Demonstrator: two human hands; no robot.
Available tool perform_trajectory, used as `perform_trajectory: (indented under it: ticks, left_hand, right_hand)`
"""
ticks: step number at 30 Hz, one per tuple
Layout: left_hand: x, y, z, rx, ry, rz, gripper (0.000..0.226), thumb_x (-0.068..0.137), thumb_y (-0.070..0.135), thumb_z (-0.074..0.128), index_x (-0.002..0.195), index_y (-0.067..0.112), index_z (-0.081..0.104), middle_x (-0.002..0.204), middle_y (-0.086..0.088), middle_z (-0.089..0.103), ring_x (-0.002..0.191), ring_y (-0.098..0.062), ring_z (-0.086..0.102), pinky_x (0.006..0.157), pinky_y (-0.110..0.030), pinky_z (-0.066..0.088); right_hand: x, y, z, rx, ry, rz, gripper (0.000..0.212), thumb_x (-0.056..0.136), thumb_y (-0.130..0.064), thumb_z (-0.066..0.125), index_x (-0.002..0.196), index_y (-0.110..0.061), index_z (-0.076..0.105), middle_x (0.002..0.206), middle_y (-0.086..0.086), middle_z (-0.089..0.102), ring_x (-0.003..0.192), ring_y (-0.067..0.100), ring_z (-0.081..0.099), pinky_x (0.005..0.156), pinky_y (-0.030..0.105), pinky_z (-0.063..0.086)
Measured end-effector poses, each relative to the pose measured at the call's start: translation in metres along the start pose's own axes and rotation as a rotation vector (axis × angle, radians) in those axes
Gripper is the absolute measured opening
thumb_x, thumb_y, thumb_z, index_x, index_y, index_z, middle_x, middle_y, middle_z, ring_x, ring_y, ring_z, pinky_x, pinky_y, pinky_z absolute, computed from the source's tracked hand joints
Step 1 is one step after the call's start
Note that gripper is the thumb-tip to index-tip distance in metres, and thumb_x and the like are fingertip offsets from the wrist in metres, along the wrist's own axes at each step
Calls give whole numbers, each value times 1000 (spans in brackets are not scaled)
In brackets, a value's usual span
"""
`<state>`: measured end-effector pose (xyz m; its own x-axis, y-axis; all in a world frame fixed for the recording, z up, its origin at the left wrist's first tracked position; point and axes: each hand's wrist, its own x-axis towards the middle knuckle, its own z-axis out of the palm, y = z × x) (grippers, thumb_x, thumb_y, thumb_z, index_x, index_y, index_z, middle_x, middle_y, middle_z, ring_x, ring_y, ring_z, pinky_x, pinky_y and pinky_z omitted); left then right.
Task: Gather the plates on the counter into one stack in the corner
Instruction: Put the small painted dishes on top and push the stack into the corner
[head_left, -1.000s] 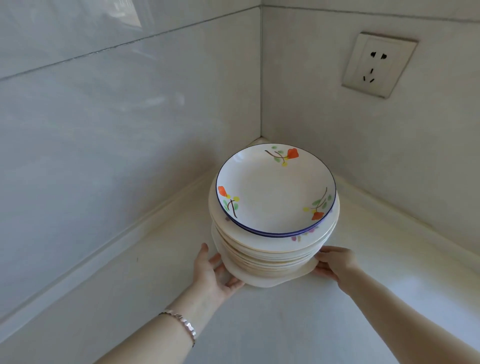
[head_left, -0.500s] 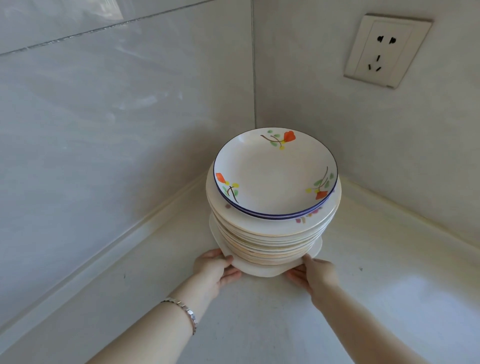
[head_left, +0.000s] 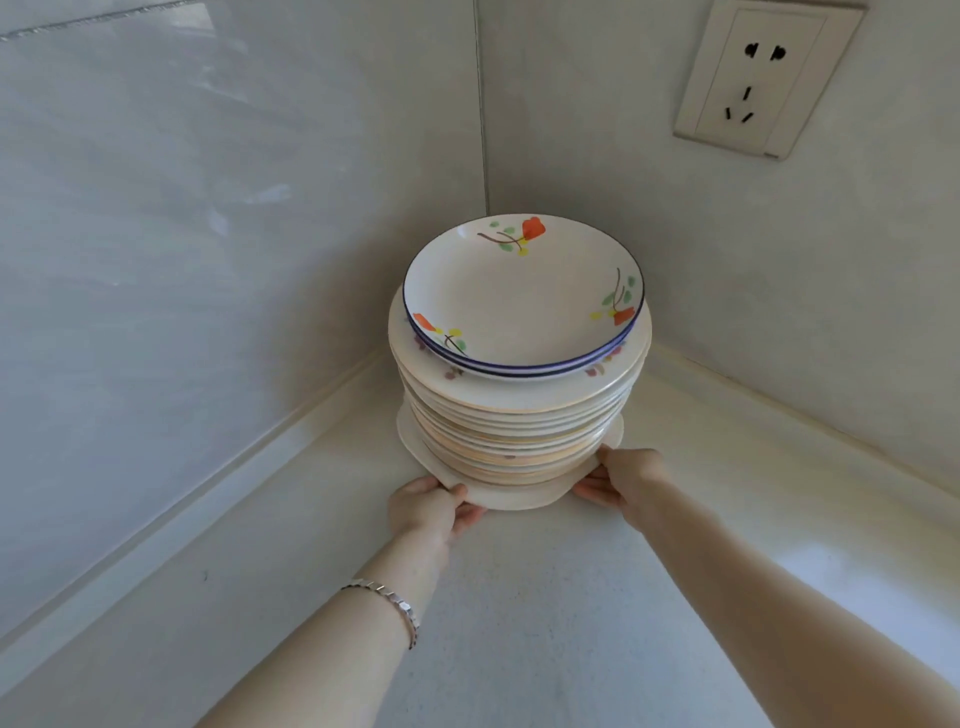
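A tall stack of several cream plates (head_left: 519, 431) stands on the pale counter (head_left: 519, 597) close to the wall corner. On top lies a white plate with a blue rim and orange flowers (head_left: 522, 296). The widest plate sits at the bottom, its near rim (head_left: 511, 499) sticking out toward me. My left hand (head_left: 428, 506) grips that rim at the front left, fingers curled under it. My right hand (head_left: 626, 475) holds the rim at the front right. A silver bracelet (head_left: 395, 605) circles my left wrist.
Two grey tiled walls meet in a corner seam (head_left: 480, 104) just behind the stack. A white wall socket (head_left: 763, 78) is mounted on the right wall above the counter. A raised counter lip (head_left: 270, 447) runs along the foot of both walls.
The stack has slid farther back toward the corner. My left hand has gone from flat under the rim to gripping it, and both hands have moved closer together at the front.
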<state>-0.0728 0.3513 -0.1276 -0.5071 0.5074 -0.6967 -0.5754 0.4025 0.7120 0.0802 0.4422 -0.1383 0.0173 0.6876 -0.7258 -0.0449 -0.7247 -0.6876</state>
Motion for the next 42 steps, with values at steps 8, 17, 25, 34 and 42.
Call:
perform_trajectory:
  ticks: [8, 17, 25, 34, 42]
  left_hand:
    - [23, 9, 13, 54, -1, 14, 23, 86, -15, 50, 73, 3, 53, 53, -12, 62, 26, -14, 57, 34, -17, 49]
    - [25, 6, 13, 137, -10, 69, 30, 88, -12, 51, 67, 10, 52, 32, 1, 58, 27, -11, 58, 35, -15, 43]
    - [31, 14, 16, 366, 30, 43, 18, 89, -5, 53, 72, 1, 51, 25, -3, 52, 51, -24, 59, 48, -30, 46]
    - [-65, -13, -52, 841, -93, 88, 26, 89, 9, 45, 65, 16, 51, 46, -1, 55, 40, -16, 51, 37, -12, 31]
    - [-183, 7, -130, 1161, -184, 258, 24, 87, 10, 43, 64, 15, 47, 67, -6, 60, 65, -24, 57, 49, -19, 38]
  right_hand:
    - [27, -28, 9, -67, 5, -12, 18, 93, 3, 44, 76, 3, 50, 68, 18, 55, 58, 26, 56, 25, 26, 44]
    - [26, -31, 7, -49, 28, -13, 8, 92, 1, 49, 99, 3, 53, 69, 17, 56, 57, 26, 56, 25, 24, 44]
    - [27, -15, -4, 32, 23, -34, 27, 89, -8, 59, 65, -4, 48, 59, 11, 49, 31, 11, 51, 30, 15, 41]
    - [-86, 28, -31, -906, -76, 80, 33, 92, -9, 44, 60, -6, 46, 59, 4, 54, 36, 10, 52, 37, 21, 43]
    - [-244, 31, -80, -1586, -74, -284, 29, 90, -19, 47, 61, -16, 45, 60, -2, 43, 59, 16, 49, 52, 20, 39]
